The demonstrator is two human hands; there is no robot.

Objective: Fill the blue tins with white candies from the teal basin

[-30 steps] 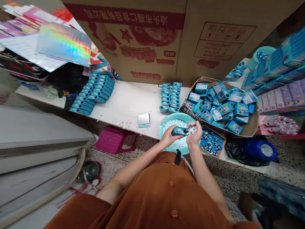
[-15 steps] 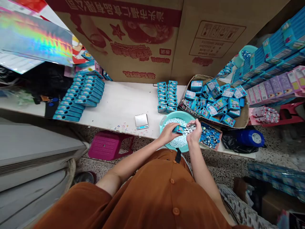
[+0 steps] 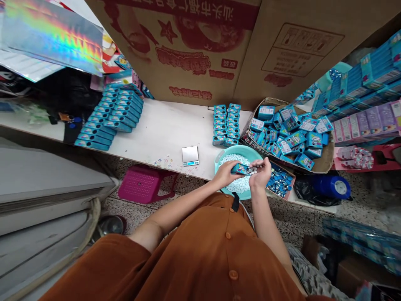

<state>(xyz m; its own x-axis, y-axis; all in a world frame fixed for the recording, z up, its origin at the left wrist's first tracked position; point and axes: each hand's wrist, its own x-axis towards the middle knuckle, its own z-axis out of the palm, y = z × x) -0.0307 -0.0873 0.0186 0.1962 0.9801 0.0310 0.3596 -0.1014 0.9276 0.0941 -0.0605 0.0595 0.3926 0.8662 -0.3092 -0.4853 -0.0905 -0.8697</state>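
My left hand [image 3: 224, 174] is closed round a small blue box [image 3: 239, 169], held level over a teal basin [image 3: 220, 154] of white pellets [image 3: 233, 159]. Cupped at the box's open end, my right hand [image 3: 260, 173] is closed on a few white pellets. Both hands meet above the basin at the front edge of the white table [image 3: 163, 133].
A carton [image 3: 328, 164] heaped with blue boxes stands right of the basin, and a tray of blue round pieces [image 3: 280, 182] lies below it. Two rows of blue boxes [image 3: 226, 124] stand behind the basin, more rows [image 3: 109, 121] at the left. A small scale [image 3: 190, 155] lies nearby. A big cardboard box [image 3: 219, 46] walls the back.
Both hands stay together over the basin. The right hand has closed tighter against the box's end and fewer pellets show in it. The view has shifted slightly.
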